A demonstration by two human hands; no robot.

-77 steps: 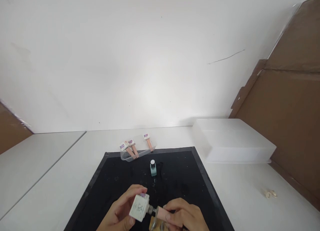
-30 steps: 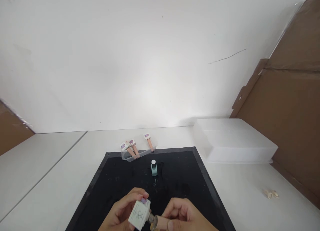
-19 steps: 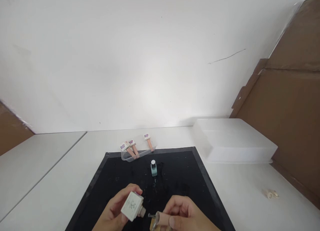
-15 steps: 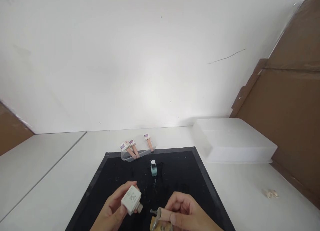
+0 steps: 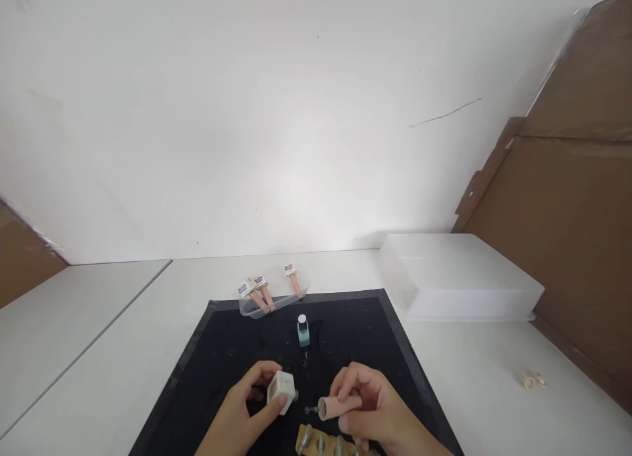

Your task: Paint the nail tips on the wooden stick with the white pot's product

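My left hand (image 5: 247, 413) grips a small white square bottle (image 5: 280, 391), its neck turned toward the right. My right hand (image 5: 375, 413) pinches a pink cap (image 5: 338, 405) with a short brush stem sticking out to the left, a small gap away from the bottle. Both hands hover low over a black mat (image 5: 222, 357). Just below them a tan holder (image 5: 320, 443) with metal pieces shows at the frame's bottom edge. A small teal bottle (image 5: 303, 331) with a white top stands upright farther back on the mat.
A clear shallow tray (image 5: 261, 308) holding three pink-capped bottles lies at the mat's far edge. A translucent plastic box (image 5: 459, 278) sits at the right. Two small pale rings (image 5: 529, 380) lie on the white table. Brown cardboard (image 5: 567, 199) leans at the right wall.
The pink cap was joined to the white bottle; now they are apart, my left hand having turned the bottle and my right hand holding the cap with its brush free.
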